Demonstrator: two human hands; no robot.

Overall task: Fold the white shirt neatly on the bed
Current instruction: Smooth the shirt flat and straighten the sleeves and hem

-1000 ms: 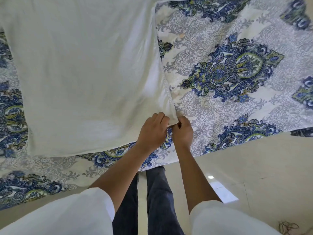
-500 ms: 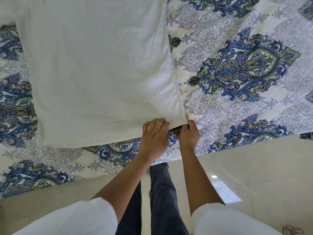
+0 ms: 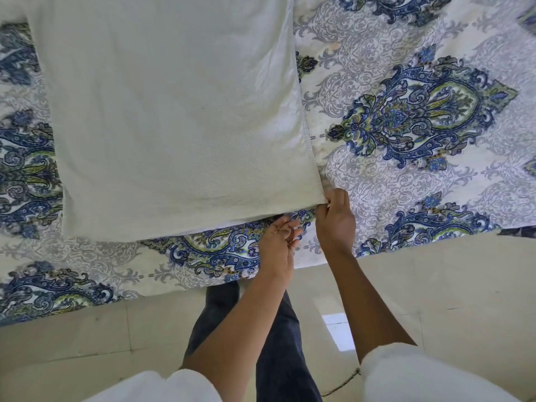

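Observation:
The white shirt [image 3: 174,117] lies flat on the bed [image 3: 406,117], which is covered by a sheet with a blue and green paisley print. My right hand [image 3: 335,220] pinches the shirt's near right corner at the hem. My left hand [image 3: 277,246] is just below the hem, off the cloth, with its fingers loosely curled and nothing in them. The shirt's far end runs out of the top of the frame.
The bed's near edge [image 3: 203,285] runs across the frame, with a pale tiled floor [image 3: 449,300] below it. My legs in dark trousers [image 3: 278,343] stand against the edge. A thin cord [image 3: 342,384] lies on the floor by my right sleeve.
My left hand has let go of the shirt's hem and drawn back toward me. My right hand keeps its pinch on the corner. The view has shifted slightly.

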